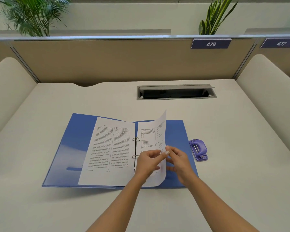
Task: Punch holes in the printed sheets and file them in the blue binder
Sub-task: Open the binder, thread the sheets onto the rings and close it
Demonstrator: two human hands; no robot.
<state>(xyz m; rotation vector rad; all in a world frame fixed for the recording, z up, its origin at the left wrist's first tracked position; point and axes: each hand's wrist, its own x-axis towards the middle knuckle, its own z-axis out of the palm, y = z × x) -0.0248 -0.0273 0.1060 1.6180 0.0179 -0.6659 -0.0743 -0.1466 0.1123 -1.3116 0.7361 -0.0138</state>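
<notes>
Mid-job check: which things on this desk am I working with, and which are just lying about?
In the job: blue binder, its rings, filed sheet, loose sheet held by left hand and right hand, hole punch.
Lying about: cable hatch, plants, number signs.

The single view comes from a wide-angle camera on the person's head, looking forward and steeply down across the desk (224,123) to the partition (107,61) at its far side. It sits close: both forearms reach in from the bottom edge, the left hand (149,162) and right hand (179,160) meet at a sheet (159,131) just below mid-frame, and straight edges bow outward.
</notes>
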